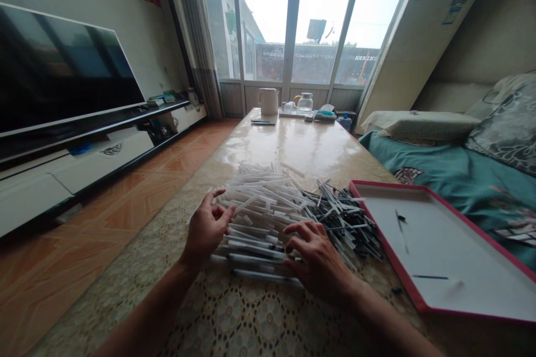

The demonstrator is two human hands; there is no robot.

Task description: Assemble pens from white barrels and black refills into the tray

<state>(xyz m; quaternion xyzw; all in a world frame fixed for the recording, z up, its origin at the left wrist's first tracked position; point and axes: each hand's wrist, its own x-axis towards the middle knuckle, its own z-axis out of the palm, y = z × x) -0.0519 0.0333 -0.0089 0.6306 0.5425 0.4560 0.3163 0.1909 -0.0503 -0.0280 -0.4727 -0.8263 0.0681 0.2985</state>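
Observation:
A wide pile of whitish, see-through pen barrels (259, 201) lies across the patterned tabletop. My left hand (207, 223) is at the pile's left edge, fingers curved, with a gap between thumb and forefinger and no barrel plainly gripped. Over the right end of the nearest barrels rests my right hand (316, 256), its fingers bent and apart. Several fuller pens with dark ends (255, 259) lie side by side between the hands; their right ends are partly hidden by my right hand. Beside it is a heap of black and clear thin pen parts (349, 223).
A red-rimmed shallow box lid (452, 245) at the right holds a few thin dark and clear pieces. Along the table's far end stand a beige jug (268, 101), a glass pot (305, 102) and a tissue pack (325, 115). A sofa (435, 156) flanks the table.

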